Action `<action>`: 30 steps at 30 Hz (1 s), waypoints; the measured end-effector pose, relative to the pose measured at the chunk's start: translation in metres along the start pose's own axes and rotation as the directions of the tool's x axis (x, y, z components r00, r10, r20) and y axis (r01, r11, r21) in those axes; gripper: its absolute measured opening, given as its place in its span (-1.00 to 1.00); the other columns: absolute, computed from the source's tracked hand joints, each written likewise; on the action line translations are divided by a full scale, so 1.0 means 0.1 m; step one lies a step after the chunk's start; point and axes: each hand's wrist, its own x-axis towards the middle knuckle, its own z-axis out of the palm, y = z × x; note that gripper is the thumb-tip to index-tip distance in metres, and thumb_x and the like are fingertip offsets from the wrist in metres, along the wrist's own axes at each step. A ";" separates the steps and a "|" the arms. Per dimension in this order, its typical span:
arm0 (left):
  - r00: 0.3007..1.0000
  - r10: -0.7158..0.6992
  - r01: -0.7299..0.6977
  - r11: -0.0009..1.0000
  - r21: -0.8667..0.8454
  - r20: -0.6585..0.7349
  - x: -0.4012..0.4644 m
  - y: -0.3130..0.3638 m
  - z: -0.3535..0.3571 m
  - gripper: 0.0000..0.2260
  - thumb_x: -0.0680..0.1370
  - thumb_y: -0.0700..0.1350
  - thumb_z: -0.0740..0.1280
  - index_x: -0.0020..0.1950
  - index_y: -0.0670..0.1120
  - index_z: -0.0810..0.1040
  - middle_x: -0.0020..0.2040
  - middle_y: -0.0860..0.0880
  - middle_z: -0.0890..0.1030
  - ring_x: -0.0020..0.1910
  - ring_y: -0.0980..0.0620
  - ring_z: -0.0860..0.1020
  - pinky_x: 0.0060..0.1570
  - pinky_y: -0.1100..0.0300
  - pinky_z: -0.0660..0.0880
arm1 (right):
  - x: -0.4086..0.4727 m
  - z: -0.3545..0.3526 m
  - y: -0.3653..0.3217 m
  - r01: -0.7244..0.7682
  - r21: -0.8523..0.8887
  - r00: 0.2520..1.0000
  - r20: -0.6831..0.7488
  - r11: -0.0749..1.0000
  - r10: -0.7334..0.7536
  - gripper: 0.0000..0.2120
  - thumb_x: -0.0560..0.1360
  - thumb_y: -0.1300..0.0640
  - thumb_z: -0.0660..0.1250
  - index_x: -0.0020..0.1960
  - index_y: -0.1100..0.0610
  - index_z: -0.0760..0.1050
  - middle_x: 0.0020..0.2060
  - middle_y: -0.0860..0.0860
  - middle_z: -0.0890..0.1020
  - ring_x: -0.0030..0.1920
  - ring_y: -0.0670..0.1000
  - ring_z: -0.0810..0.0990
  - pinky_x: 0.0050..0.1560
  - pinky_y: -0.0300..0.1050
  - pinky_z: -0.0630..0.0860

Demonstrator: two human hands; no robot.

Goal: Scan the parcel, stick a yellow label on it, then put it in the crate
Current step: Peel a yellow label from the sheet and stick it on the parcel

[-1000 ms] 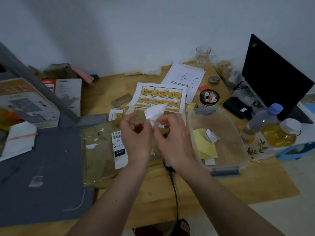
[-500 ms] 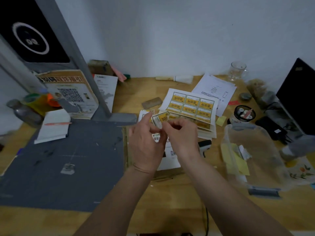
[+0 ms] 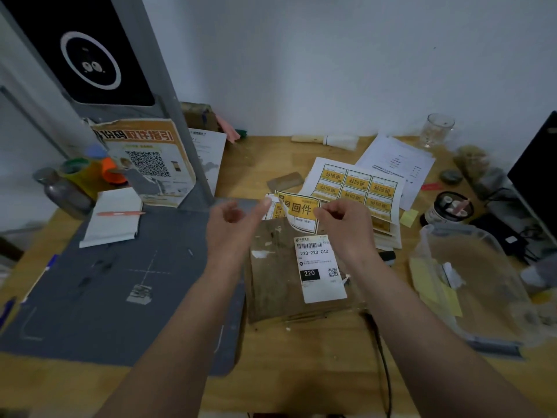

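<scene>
Parcel (image 3: 289, 276) lies flat on the table (image 3: 301, 372) just below the middle of the frame, between the two forearms: a thin, worn brown packet, scuffed and flecked with torn white scraps. A white shipping label (image 3: 321, 268) is stuck on its right half, printed with a barcode, the code 220-220-C40, a black block reading 220 and a small square code.

Above the parcel's far edge the right hand (image 3: 343, 224) pinches a yellow label (image 3: 300, 214) by its right side between thumb and fingers, the rest of the hand curled loosely. The label hangs curled in the air, black characters on yellow with a white border, its lower edge just over the parcel. The left hand (image 3: 232, 221) is half open beside it, fingers loosely curled, the forefinger tip reaching toward the label's left edge; whether it touches the label I cannot tell.

The step in hand looks to be the sticking: the label seems free of its sheet and not yet on the parcel. The next move would call for bringing it down flat on a bare patch of brown, probably left of or above the shipping label so the barcode stays uncovered, and smoothing it out so the curl does not fold on itself.

The sheet of yellow labels (image 3: 355, 184) lies behind, right of centre, and the clear plastic crate (image 3: 470, 336) waits at the right edge of the frame with some yellow and white paper scraps inside.
</scene>
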 end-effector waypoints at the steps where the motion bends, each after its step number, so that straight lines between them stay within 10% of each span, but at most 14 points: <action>1: 0.994 -0.073 0.075 0.997 -0.024 0.077 0.04 0.04 -0.02 -0.47 0.25 0.32 0.43 0.06 0.01 0.52 0.01 0.08 0.58 -0.05 0.15 0.53 -0.16 0.25 0.43 | -0.01 0.02 -0.02 0.032 -0.019 0.999 0.007 0.999 -0.032 -0.78 0.45 0.01 0.37 -0.36 0.00 0.53 -0.43 -0.09 0.59 -0.34 -0.02 0.58 -0.24 0.05 0.57; 8: 0.969 -0.108 0.124 0.990 -0.062 0.222 0.21 0.05 -0.02 -0.85 0.37 -0.06 0.52 -0.17 -0.07 0.62 -0.24 0.01 0.70 -0.27 0.13 0.63 -0.30 0.30 0.53 | -0.01 0.13 -0.23 0.106 -0.014 0.983 0.154 0.994 -0.102 -0.88 0.49 0.10 0.37 -0.19 0.13 0.54 -0.27 0.03 0.56 -0.30 -0.06 0.47 -0.34 -0.24 0.32; 12: 0.966 -0.144 0.164 0.983 -0.081 0.216 0.28 -0.12 -0.06 -0.87 0.42 -0.22 0.48 -0.09 -0.10 0.58 -0.05 -0.12 0.69 -0.04 -0.07 0.64 0.01 0.09 0.57 | 0.03 0.21 -0.19 0.007 0.074 0.987 0.157 0.997 -0.018 -0.83 0.49 0.11 0.36 -0.23 0.16 0.51 -0.38 0.00 0.51 -0.41 -0.10 0.38 -0.46 -0.36 0.31; 25: 0.990 -0.136 0.141 0.982 0.126 -0.045 0.38 -0.64 0.01 -0.91 0.45 -0.10 0.45 -0.13 -0.09 0.60 -0.24 0.07 0.61 -0.30 0.23 0.53 -0.43 0.52 0.39 | 0.18 0.82 0.31 -0.048 -0.085 0.991 0.121 0.995 0.058 -0.75 0.54 0.03 0.29 -0.28 0.06 0.38 -0.40 -0.13 0.41 -0.37 -0.16 0.35 -0.39 -0.23 0.21; 30: 0.994 -0.027 0.056 0.962 0.267 -0.108 0.33 -0.67 0.03 -0.86 0.44 -0.05 0.45 -0.26 0.05 0.53 -0.27 0.13 0.59 -0.29 0.23 0.54 -0.36 0.40 0.36 | 0.11 0.87 0.38 0.023 -0.261 0.998 0.065 0.965 -0.006 -0.79 0.55 -0.01 0.26 -0.20 0.07 0.44 -0.24 -0.01 0.51 -0.18 0.00 0.45 -0.22 -0.14 0.28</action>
